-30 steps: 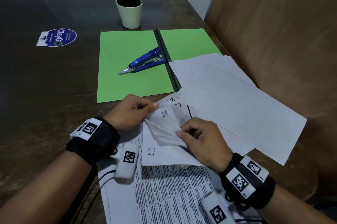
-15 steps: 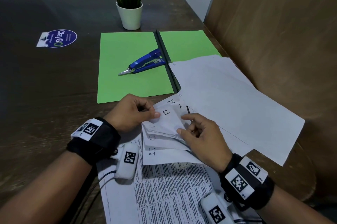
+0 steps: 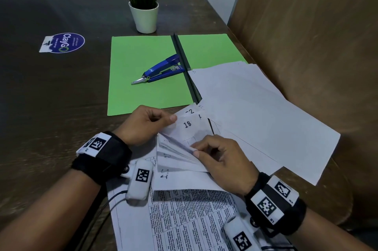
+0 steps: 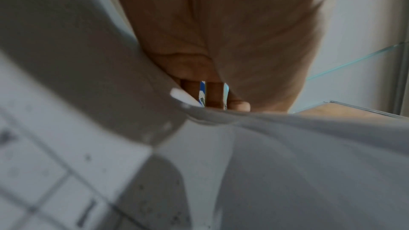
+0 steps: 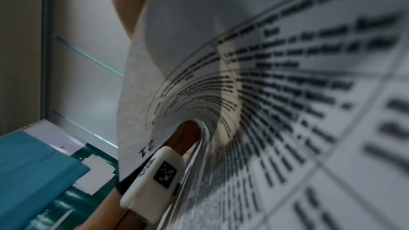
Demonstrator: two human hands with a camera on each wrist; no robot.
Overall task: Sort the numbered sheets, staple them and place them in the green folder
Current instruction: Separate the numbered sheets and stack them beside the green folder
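A stack of numbered white sheets lies near the table's front edge, its corners fanned up. The top lifted corner reads 18. My left hand pinches the raised corners from the left, thumb on top. My right hand pinches the folded-back corners lower right. The open green folder lies behind, with a blue stapler on its left half. In the left wrist view my fingers curl over blurred paper. The right wrist view shows a curled printed sheet marked 21.
Several blank white sheets spread over the folder's right half toward the wooden wall. A potted plant stands behind the folder. A round sticker lies far left. A printed sheet hangs over the front edge.
The corners have been flipped through: the number on top went from 14 to 12 to 18. My right hand shifted slightly while holding back more corners. The folder and stapler stayed put.
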